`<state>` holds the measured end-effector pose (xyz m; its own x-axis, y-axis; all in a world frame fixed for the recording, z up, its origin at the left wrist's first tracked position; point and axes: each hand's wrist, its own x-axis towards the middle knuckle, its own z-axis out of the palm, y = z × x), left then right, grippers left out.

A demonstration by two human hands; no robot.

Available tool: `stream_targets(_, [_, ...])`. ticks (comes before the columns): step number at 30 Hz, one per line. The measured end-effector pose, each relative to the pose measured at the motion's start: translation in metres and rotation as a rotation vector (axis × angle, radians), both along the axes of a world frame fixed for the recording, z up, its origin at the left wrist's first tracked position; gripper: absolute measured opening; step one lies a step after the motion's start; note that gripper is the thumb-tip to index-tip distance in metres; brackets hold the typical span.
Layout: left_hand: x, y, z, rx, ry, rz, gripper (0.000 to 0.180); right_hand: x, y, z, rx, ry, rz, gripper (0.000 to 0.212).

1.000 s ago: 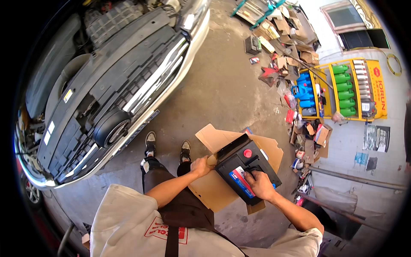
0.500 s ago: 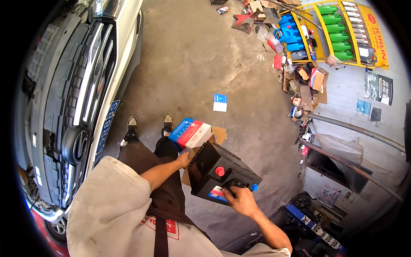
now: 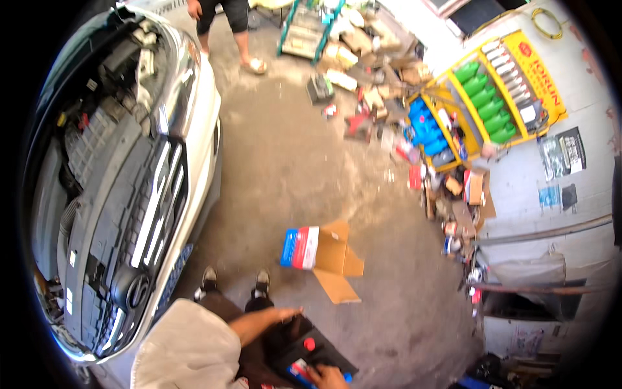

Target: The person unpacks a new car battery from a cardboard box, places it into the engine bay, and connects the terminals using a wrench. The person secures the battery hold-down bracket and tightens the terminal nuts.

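Observation:
A black car battery (image 3: 282,355) with a red cap (image 3: 310,344) is at the lower middle, in front of my body. My right hand (image 3: 330,377) is closed on its top, at the handle, beside a blue-and-red label; the lower edge cuts this hand off. My left hand (image 3: 283,315) reaches across to the battery's far left edge, its fingers stretched out and somewhat blurred; it seems to touch the side. Beyond, an opened cardboard box (image 3: 300,247), blue, red and white outside, lies on the floor with its brown flaps spread to the right.
At the left stands a car (image 3: 139,240) with its engine bay exposed. Another person's legs (image 3: 234,29) are at the far end. Along the right wall are a yellow rack (image 3: 483,123) of green and blue bottles and piled boxes and scrap (image 3: 457,214). A teal-framed stand (image 3: 304,39) is farther back.
The battery has come away from the cardboard box, which now lies apart on the floor. My left hand has left the box's side. The view has tilted upward, bringing another person's legs into sight.

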<state>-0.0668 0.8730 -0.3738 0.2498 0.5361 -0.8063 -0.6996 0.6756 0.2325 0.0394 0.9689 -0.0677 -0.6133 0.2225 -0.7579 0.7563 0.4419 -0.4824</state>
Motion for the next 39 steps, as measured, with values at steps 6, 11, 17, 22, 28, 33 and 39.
stream_targets(6, [0.003, -0.016, -0.004, -0.145, -0.262, 0.332, 0.043, -0.037, -0.011, 0.076, 0.056, -0.072, 0.265, 0.038])
stream_targets(11, [-0.074, -0.031, 0.068, -0.083, -0.333, 0.789, 0.044, -0.119, 0.014, 0.065, 0.136, -0.118, 0.716, 0.040])
stream_targets(17, [-0.210, -0.097, 0.121, 0.381, -0.231, 1.375, 0.048, -0.317, -0.034, 0.138, 0.311, 0.013, 1.489, 0.051])
stream_targets(22, [-0.291, -0.198, 0.221, 0.574, -0.077, 1.581, 0.101, -0.466, -0.117, 0.220, 0.426, 0.451, 2.067, 0.030])
stream_targets(28, [-0.340, -0.201, 0.321, 0.623, 0.249, 1.866, 0.097, -0.588, -0.211, 0.258, 0.314, 0.962, 2.799, 0.016])
stream_targets(33, [-0.376, -0.195, 0.287, 0.641, 0.291, 2.411, 0.077, -0.670, -0.281, 0.229, 0.132, 1.110, 3.152, 0.012])
stream_targets(39, [-0.429, -0.194, 0.323, 0.424, 0.524, 2.669, 0.073, -0.713, -0.359, 0.214, 0.114, 0.807, 3.501, 0.015])
